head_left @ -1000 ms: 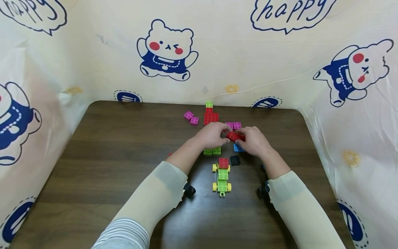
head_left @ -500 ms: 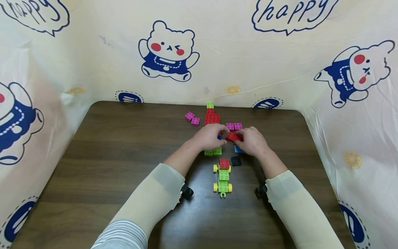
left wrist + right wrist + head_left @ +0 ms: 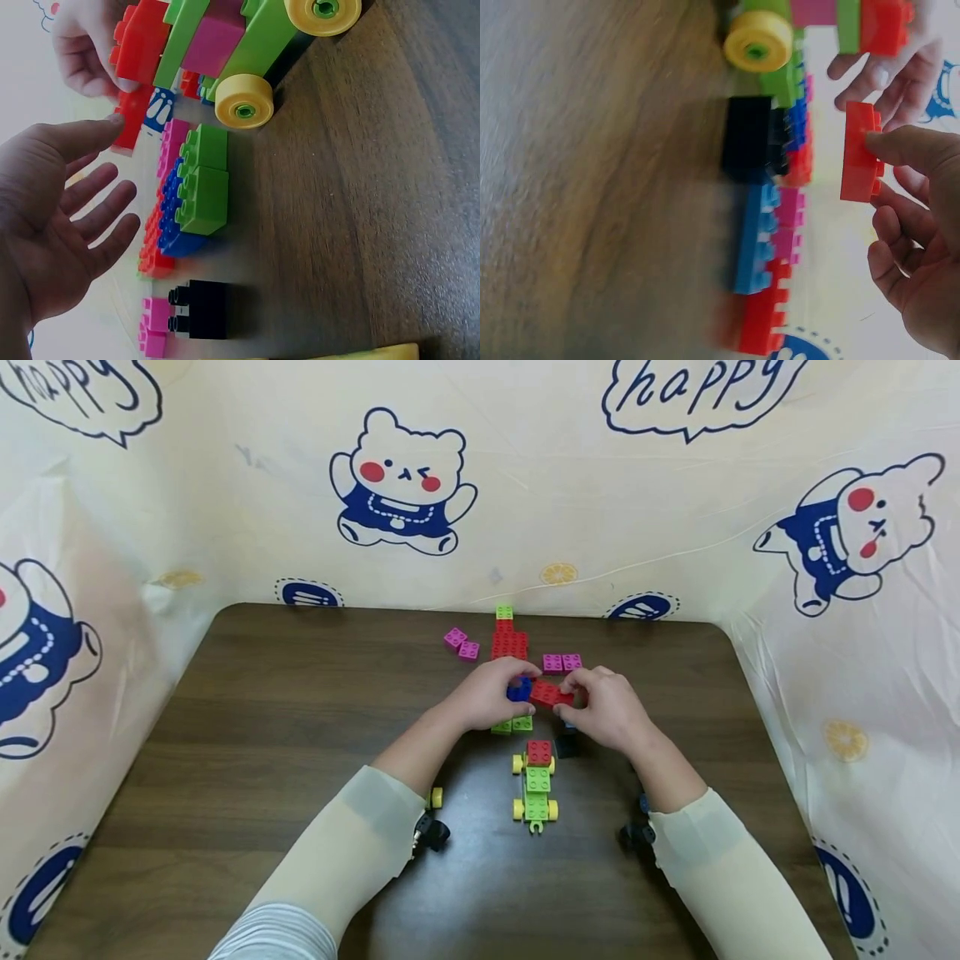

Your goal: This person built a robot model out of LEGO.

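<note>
My right hand [image 3: 607,706] pinches a red toy building brick [image 3: 550,693] by its right end, above the table. In the right wrist view, the thumb presses on the brick's side and the other fingers curl behind it. My left hand [image 3: 487,693] is just left of the brick, fingers loosely spread; in the left wrist view its thumb tip overlaps the brick's edge. Blue bricks [image 3: 519,690] show between the left thumb and fingers. Closer to me stands a toy car [image 3: 537,785] of green bricks with yellow wheels and a red brick on top.
Behind the hands lie red bricks [image 3: 510,645] with a green one at their far end, and magenta bricks [image 3: 562,663] [image 3: 461,643]. Green bricks [image 3: 513,724] and a black brick [image 3: 567,745] lie nearer. A light-blue brick [image 3: 754,240] sits beside the black one.
The red brick has moved left in my right hand. My left hand has drawn back to the left, away from the brick's end, uncovering the blue bricks.
</note>
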A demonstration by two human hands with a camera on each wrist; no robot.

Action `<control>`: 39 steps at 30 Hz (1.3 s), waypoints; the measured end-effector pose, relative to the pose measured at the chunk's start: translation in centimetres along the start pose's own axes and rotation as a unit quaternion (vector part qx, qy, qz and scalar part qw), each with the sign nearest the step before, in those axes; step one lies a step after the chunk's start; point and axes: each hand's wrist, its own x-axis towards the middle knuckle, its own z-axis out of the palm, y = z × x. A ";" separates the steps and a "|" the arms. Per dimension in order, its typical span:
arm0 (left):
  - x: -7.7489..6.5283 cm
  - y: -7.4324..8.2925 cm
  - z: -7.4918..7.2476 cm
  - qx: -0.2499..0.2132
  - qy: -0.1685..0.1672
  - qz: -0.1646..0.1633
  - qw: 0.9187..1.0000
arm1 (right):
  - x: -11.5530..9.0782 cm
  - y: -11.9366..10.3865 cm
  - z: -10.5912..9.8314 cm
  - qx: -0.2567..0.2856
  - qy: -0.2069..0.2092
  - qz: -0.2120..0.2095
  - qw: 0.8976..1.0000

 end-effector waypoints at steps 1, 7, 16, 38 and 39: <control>-0.2 0.0 -0.1 0.000 0.001 -0.001 1.000 | -0.1 -0.3 -0.1 0.003 0.004 -0.006 1.000; -0.9 0.3 -0.5 -0.004 -0.006 -0.007 1.000 | -0.8 -1.6 -0.5 0.018 0.009 -0.029 0.999; -2.2 0.2 -1.1 -0.011 -0.001 0.003 1.000 | -1.4 -1.8 -1.2 0.040 -0.015 -0.038 0.998; -5.2 -0.5 -1.7 0.004 0.022 -0.017 1.000 | -0.8 2.8 1.0 -0.120 -0.139 -0.004 0.983; -5.3 -0.5 -1.8 0.006 0.022 -0.014 1.000 | -0.8 2.6 1.1 -0.128 -0.142 -0.004 0.982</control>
